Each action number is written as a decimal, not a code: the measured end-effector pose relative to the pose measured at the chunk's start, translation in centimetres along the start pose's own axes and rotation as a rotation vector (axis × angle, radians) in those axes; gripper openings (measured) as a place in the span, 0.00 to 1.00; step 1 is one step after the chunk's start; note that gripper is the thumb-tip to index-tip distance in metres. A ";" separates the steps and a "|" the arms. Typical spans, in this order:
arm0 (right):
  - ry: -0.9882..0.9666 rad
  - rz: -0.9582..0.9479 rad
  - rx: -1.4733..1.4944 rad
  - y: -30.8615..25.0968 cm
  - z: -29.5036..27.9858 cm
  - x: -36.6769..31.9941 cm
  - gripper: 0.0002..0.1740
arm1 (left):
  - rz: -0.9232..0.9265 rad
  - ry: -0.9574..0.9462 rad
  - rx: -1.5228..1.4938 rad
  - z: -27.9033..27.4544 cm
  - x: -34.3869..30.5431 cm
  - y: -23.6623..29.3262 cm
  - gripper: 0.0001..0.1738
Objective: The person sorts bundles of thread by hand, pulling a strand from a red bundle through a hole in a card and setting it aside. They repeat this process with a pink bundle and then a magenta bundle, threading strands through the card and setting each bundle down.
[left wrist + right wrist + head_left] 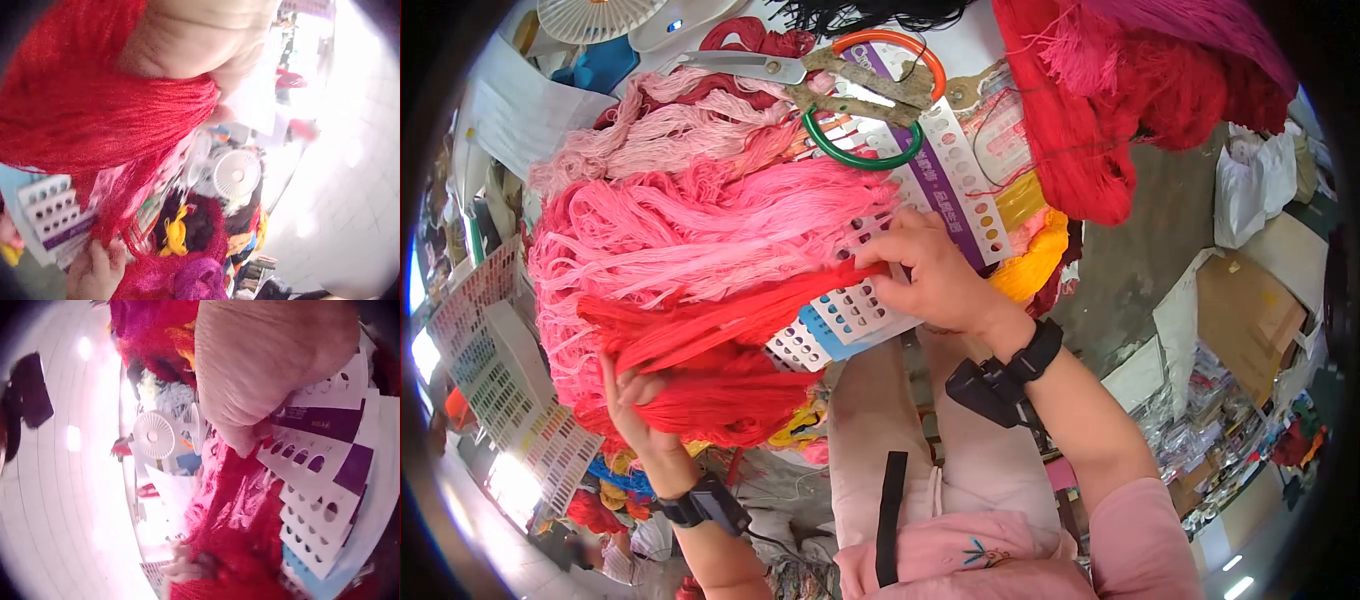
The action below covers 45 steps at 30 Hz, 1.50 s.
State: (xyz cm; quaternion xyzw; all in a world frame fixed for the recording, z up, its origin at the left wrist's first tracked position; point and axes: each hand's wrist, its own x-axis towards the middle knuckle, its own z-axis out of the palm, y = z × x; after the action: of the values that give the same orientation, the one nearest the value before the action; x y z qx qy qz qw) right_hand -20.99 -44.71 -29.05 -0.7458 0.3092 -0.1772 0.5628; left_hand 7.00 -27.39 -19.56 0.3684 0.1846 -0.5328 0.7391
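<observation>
Pink shirt (955, 535) cropped; left hand (636, 402) curled round red yarn (710, 335), fingers part-hidden; right hand (935, 272) pinches it.

In the head view, the fan (595, 12) and black yarn (870, 12) are cut off by the top edge, and the scissors (875, 82) cover part of the purple-striped card (950, 200), whose finer print is too small to read. In the left wrist view, the top edge cuts off the left hand (200, 37), its fingers partly hidden by red yarn (106, 125). The right wrist view blurs that hand and crops the right hand (269, 362) above.
</observation>
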 end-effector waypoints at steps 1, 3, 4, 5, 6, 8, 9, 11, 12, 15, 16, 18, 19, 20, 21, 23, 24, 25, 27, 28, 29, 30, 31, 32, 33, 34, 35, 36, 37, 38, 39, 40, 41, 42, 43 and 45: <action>0.018 -0.044 -0.090 0.0 0.3 0.1 0.08 | 0.144 0.081 0.143 -2.4 -0.2 2.3 0.12; -0.018 0.001 -0.069 0.2 0.3 -0.2 0.08 | 0.287 0.164 0.291 -2.4 -0.4 2.5 0.12; -0.054 0.042 -0.058 0.3 0.2 -0.1 0.08 | 0.499 0.290 0.610 0.5 -0.1 -0.5 0.12; -0.054 0.040 -0.063 0.3 0.2 0.1 0.08 | 0.708 0.417 0.924 2.3 0.3 -3.5 0.13; -0.001 -0.039 -0.070 0.3 0.4 0.1 0.09 | 0.615 0.318 1.108 2.6 0.3 -5.7 0.13; 0.032 -0.123 -0.080 0.4 0.6 0.2 0.10 | 0.316 0.180 1.339 4.8 0.4 -10.8 0.12; 0.076 -0.137 -0.018 0.5 0.6 0.4 0.09 | 0.237 -0.018 1.473 4.6 1.4 -12.8 0.13; 0.113 -0.154 0.042 0.4 0.6 0.4 0.09 | 0.238 -0.226 1.521 4.4 3.4 -16.2 0.06; 0.114 0.003 0.222 0.3 0.5 0.2 0.10 | 0.242 -0.225 1.516 4.1 4.1 -16.4 0.06; 0.152 0.145 0.324 0.2 0.5 0.2 0.12 | 0.082 -0.017 1.345 4.2 4.8 -15.8 0.03; 0.182 0.125 0.253 0.0 0.7 0.2 0.14 | 0.010 0.014 1.335 4.2 4.6 -14.2 0.02; 0.156 0.055 0.065 -0.4 1.1 0.4 0.15 | -0.160 0.262 1.007 3.5 2.7 -9.5 0.06; 0.130 -0.013 -0.127 -0.5 1.1 0.5 0.17 | -0.137 0.383 0.978 2.1 1.7 -6.8 0.10; 0.132 -0.019 -0.129 -0.6 1.1 0.4 0.17 | -0.094 0.401 0.736 1.5 0.4 -3.2 0.10; 0.146 -0.016 -0.190 -0.6 1.3 0.4 0.17 | 0.013 0.355 0.673 -0.6 -0.8 0.4 0.09; 0.156 -0.038 -0.250 -0.8 1.6 0.7 0.18 | -0.062 0.106 0.536 -0.7 -2.8 4.9 0.10; 0.172 -0.012 -0.274 -1.0 1.7 0.6 0.18 | -0.039 0.104 0.531 0.4 -3.3 4.9 0.10; 0.185 0.009 -0.296 -1.1 1.9 0.7 0.18 | 0.078 0.296 0.561 1.9 -3.3 4.4 0.11; 0.176 -0.020 -0.333 -0.8 2.4 0.7 0.19 | 0.240 0.386 0.355 2.4 -3.5 5.8 0.15; 0.177 -0.019 -0.376 -0.9 2.4 0.8 0.19 | 0.271 0.382 0.341 1.2 -4.7 7.7 0.15; 0.162 -0.015 -0.367 -1.1 2.3 0.9 0.20 | 0.249 0.346 0.230 -0.8 -6.6 10.3 0.16; 0.143 -0.009 -0.357 -1.4 2.2 0.9 0.20 | 0.228 0.312 0.120 -2.7 -9.0 12.5 0.17; 0.162 -0.008 -0.398 -1.2 2.5 0.8 0.20 | 0.189 0.164 -0.083 -4.3 -12.0 14.1 0.15; 0.166 0.000 -0.426 -1.5 2.7 0.9 0.20 | 0.281 0.108 -0.125 -7.3 -15.3 16.1 0.14; 0.149 0.023 -0.447 -1.6 2.8 0.9 0.20 | 0.373 0.051 -0.168 -10.0 -18.8 17.6 0.14; 0.133 0.044 -0.473 -1.7 2.9 1.0 0.20 | 0.385 -0.021 -0.285 -11.2 -22.2 18.4 0.13; 0.106 0.051 -0.483 -1.9 2.8 1.1 0.21 | 0.482 -0.081 -0.380 -13.5 -25.5 19.4 0.12; 0.082 0.058 -0.496 -2.0 2.7 1.1 0.21 | 0.587 -0.034 -0.392 -14.9 -28.8 19.9 0.11; 0.064 0.047 -0.466 -1.8 2.6 1.2 0.23 | 0.596 -0.061 -0.418 -14.3 -30.8 19.5 0.12; 0.001 0.074 -0.419 -2.1 2.3 1.2 0.24 | 0.603 -0.090 -0.445 -13.1 -32.4 18.4 0.13; -0.044 0.130 -0.386 -2.8 2.2 1.2 0.26 | 0.631 -0.101 -0.467 -12.0 -33.3 17.0 0.13; -0.090 0.189 -0.357 -3.5 2.2 1.1 0.28 | 0.559 -0.165 -0.447 -10.7 -33.6 15.4 0.13; -0.086 0.112 -0.446 -3.2 2.3 0.6 0.32 | 0.487 -0.229 -0.425 -10.1 -34.0 13.9 0.14; -0.078 0.034 -0.533 -3.4 2.7 0.1 0.35 | 0.422 -0.281 -0.388 -11.2 -34.1 12.4 0.11; -0.079 0.087 -0.628 -5.0 3.4 -0.6 0.40 | 0.506 -0.180 -0.080 -12.0 -33.8 10.3 0.09; -0.059 0.141 -0.492 -9.3 6.2 -2.6 0.35 | 0.075 -0.295 0.009 -11.1 -32.7 8.2 0.09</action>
State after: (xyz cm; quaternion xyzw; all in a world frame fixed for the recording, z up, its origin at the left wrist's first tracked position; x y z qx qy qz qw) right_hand -16.71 -36.86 -21.86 -0.8418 0.3778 -0.0350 0.3840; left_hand 4.00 3.48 -2.32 0.2961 0.0578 -0.5539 0.7760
